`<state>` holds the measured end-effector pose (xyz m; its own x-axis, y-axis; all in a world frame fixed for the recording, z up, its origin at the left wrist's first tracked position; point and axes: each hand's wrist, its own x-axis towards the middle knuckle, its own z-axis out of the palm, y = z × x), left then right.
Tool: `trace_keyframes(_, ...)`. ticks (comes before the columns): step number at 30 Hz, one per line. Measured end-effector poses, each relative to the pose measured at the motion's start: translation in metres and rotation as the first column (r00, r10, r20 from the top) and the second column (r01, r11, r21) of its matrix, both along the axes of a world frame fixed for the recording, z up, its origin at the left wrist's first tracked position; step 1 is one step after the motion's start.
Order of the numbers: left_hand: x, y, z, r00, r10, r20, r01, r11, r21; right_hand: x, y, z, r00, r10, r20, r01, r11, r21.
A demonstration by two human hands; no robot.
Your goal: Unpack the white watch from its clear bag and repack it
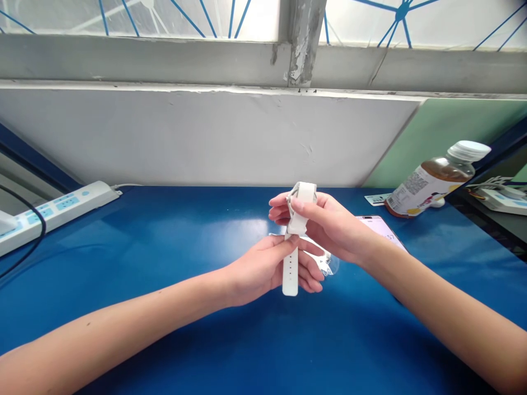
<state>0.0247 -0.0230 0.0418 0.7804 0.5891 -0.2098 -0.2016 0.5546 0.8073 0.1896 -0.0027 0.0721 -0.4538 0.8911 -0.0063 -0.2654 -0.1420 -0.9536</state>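
A white watch (303, 193) with a white strap is held up over the blue table, between both hands. The thumb of my right hand (325, 222) presses on the upper part of the watch, its fingers behind it. Lower down, my left hand (272, 263) pinches the strap between thumb and fingers. The strap's free end (290, 280), with a row of small holes, hangs below that thumb. Behind the hands lies a crumpled clear plastic wrapper (327, 266), partly hidden by my fingers.
A phone (381, 226) with a lit screen lies behind my right forearm. Beyond it stands a tilted-looking drink bottle (432, 181) with a white cap, near a small card (375, 199). A white power strip (61, 211) and a black cable (39, 219) are at the left. The blue table (185, 230) meets a wall.
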Motion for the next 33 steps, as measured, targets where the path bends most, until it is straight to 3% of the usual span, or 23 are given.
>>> trace_keyframes(4,0.002,-0.001,0.003,1.0,-0.007,-0.005,0.007,1.0,0.024,0.001,-0.002,0.002,0.996,0.072,0.059,-0.071,0.997,-0.013)
trace_keyframes(8,0.002,-0.001,0.003,0.998,-0.059,-0.018,0.06,0.997,0.058,0.001,-0.001,0.002,0.994,0.108,-0.015,-0.108,0.993,-0.051)
trace_keyframes(14,0.0,-0.001,0.003,0.995,-0.102,-0.021,0.104,0.992,0.078,0.0,0.001,0.0,0.985,0.086,-0.147,-0.103,0.988,-0.114)
trace_keyframes(25,-0.001,0.0,-0.005,0.993,-0.116,0.025,0.115,0.993,0.032,0.002,0.003,-0.001,0.984,0.082,-0.158,-0.108,0.981,-0.16)
trace_keyframes(28,-0.001,0.0,-0.003,0.991,-0.125,0.053,0.123,0.992,0.036,0.005,0.003,0.007,0.989,0.04,-0.144,-0.061,0.987,-0.147)
trace_keyframes(33,-0.004,-0.003,-0.002,0.951,-0.293,0.098,0.285,0.954,0.089,0.017,0.007,0.021,0.972,-0.204,-0.119,0.198,0.978,-0.061)
